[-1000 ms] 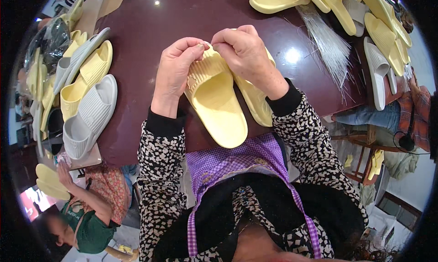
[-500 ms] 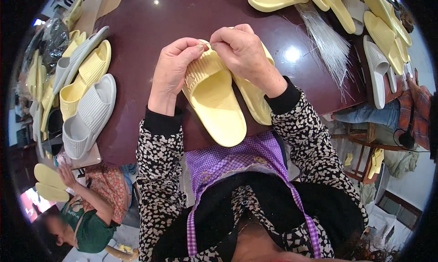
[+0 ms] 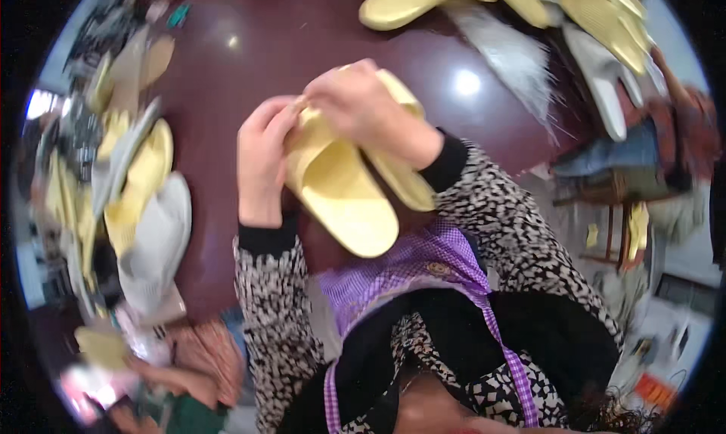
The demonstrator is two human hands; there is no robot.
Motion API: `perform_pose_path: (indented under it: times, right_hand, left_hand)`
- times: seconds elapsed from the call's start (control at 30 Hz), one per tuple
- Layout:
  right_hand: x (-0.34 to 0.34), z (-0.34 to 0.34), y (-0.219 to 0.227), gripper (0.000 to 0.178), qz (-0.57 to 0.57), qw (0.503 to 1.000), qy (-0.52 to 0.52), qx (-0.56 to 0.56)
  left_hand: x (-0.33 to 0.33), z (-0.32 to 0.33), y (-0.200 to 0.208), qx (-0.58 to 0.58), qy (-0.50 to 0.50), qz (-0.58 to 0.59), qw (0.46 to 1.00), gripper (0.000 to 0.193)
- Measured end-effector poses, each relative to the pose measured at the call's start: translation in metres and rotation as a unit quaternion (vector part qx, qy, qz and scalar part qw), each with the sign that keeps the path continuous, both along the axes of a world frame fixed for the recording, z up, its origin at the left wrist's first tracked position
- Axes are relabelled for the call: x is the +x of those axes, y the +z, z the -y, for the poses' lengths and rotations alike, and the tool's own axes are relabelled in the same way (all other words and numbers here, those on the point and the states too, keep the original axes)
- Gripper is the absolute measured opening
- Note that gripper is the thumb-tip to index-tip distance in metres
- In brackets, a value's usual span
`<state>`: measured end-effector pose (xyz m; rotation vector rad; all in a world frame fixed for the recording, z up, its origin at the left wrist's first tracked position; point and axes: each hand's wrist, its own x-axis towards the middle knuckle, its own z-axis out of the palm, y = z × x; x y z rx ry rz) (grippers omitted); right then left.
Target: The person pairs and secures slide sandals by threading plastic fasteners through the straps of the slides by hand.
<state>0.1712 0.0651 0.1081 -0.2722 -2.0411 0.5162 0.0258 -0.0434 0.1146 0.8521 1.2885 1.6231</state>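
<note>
Two yellow slide slippers lie side by side on the dark red table (image 3: 227, 79), heels toward me. My left hand (image 3: 261, 154) is at the toe end of the left slipper (image 3: 352, 207), its thumb and fingers pinched. My right hand (image 3: 367, 113) reaches over the toe ends of both, partly covering the right slipper (image 3: 404, 181). Its fingers are closed, and the fingertips of the two hands meet. A thin strand shows between them in the earlier frame; now it is too blurred to make out.
A bundle of thin clear strands (image 3: 503, 52) lies at the back right beside more yellow slippers (image 3: 404, 3) and a white slipper (image 3: 597, 75). Grey slippers (image 3: 159, 237) and yellow ones line the left edge. Co-workers sit at left and right.
The whole view has shifted and turned slightly, with motion blur. My hands remain together at the slippers' toe ends, the right hand now lower over the slippers.
</note>
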Motion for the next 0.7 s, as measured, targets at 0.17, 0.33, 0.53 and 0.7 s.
perform_pose_path:
  times: [0.17,0.33,0.53,0.7]
  right_hand:
    - [0.020,-0.007,0.016,0.004,-0.071,0.995,-0.072,0.027]
    - [0.050,0.001,0.024,0.008,-0.051,0.995,-0.078,0.031]
    - [0.060,0.011,0.019,0.035,0.294,0.949,-0.024,-0.109]
    - [0.044,0.012,0.022,0.035,0.306,0.944,-0.005,-0.124]
  left_hand:
    - [0.004,-0.008,0.005,-0.015,0.073,-0.026,0.997,0.012]
    - [-0.020,-0.023,-0.013,0.022,0.142,-0.006,0.990,0.012]
    - [-0.036,-0.033,-0.021,0.038,0.189,-0.041,0.980,0.012]
    - [-0.035,-0.037,-0.022,0.021,0.185,-0.057,0.981,0.012]
